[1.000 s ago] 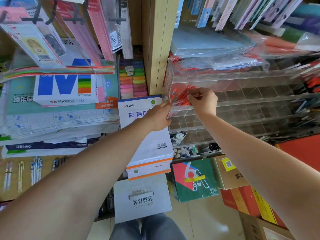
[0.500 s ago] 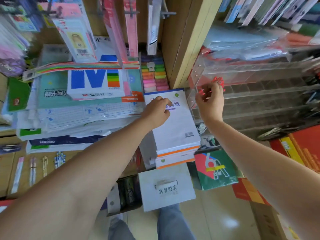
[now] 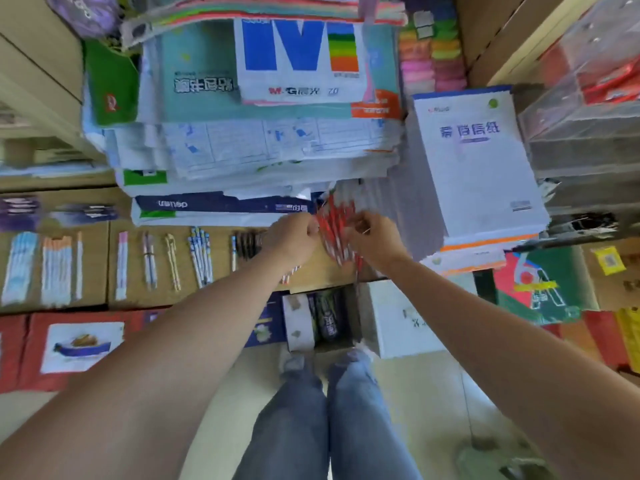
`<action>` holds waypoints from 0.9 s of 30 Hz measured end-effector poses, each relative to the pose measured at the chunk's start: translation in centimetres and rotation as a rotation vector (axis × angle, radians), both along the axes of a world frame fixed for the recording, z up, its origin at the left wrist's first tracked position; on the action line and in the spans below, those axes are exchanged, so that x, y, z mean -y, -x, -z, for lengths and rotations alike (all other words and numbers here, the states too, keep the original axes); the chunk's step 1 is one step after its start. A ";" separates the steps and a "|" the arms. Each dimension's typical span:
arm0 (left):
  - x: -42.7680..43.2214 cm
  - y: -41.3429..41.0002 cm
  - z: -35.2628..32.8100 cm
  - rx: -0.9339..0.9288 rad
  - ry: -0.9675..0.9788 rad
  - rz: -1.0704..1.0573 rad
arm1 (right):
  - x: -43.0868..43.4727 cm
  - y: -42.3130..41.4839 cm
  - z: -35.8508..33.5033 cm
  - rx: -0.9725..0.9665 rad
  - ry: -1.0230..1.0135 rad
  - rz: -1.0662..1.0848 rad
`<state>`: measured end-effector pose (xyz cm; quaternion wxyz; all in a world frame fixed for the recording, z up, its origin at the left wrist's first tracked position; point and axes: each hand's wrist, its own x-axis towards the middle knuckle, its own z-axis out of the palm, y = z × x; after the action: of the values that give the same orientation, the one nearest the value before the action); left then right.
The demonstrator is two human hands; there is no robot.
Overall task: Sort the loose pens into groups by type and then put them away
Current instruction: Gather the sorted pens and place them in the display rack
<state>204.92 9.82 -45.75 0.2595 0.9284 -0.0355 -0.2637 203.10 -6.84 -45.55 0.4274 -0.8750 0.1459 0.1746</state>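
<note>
Both hands are on the same thing here: left hand (image 3: 294,237) and right hand (image 3: 375,240) have their fingers curled in on a bunch of red pens (image 3: 335,226), one hand each side. The bunch is fanned out between them rather than squared up. It's blurry, so I can't tell which fingers are actually pinching, but neither hand is free. The bunch hangs just over the right end of the cardboard top (image 3: 93,296), near its front edge.

Further left on that cardboard are the sorted groups (image 3: 199,258), laid out in separate little rows, with the dark pens (image 3: 246,241) closest to the left hand. Right of the hands is the stack of paper pads (image 3: 478,161), and past that the clear acrylic organiser (image 3: 588,109).

What I'd worry about: with a fan that loose the outer pens look barely held, so one slack finger and a few drop. Right below the edge there's an open box (image 3: 323,322) and the floor, so they could vanish down there. Or they land on the cardboard, roll left into the dark ones, and that bit of sorting needs redoing
</note>
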 end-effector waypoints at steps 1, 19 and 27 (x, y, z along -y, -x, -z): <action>-0.6 0.5 1.8 -0.025 -0.012 -0.014 | -0.3 0.4 2.0 -0.051 0.024 -0.008; 0.4 1.8 24.0 0.044 -0.301 -0.230 | -0.6 -0.6 23.3 -0.003 0.343 -0.057; 0.2 0.4 24.9 0.088 -0.516 0.007 | -1.2 -1.8 23.5 -0.093 0.499 -0.138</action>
<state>204.52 9.60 -70.67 0.0114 0.9742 0.0185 -0.2245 204.93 -5.66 -69.07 0.1783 -0.9522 0.1439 0.2021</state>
